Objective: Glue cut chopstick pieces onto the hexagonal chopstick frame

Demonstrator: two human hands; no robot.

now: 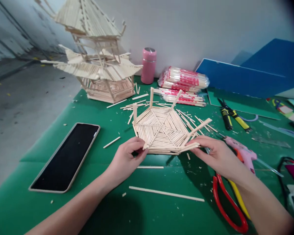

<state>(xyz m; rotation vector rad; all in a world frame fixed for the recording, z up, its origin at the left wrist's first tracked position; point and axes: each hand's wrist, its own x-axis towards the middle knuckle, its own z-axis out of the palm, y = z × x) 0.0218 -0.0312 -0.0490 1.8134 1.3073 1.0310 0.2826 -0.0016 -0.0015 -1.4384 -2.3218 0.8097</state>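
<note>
A six-sided base of wooden sticks, laid in a web-like pattern with short stick posts standing at its corners, lies in front of me on the green table. My left hand pinches a stick post at the front left corner, seen nearly end-on. At the front right, my right hand has thumb and fingers closed on another stick post leaning outward. Just above those fingers a paired-stick post also slants right. One long loose stick rests nearer to me.
A stick pagoda model stands back left, beside a pink flask and wrapped stick bundles. On the left lies a phone. Rightward are yellow-black pliers, a pink glue gun and red-handled pliers.
</note>
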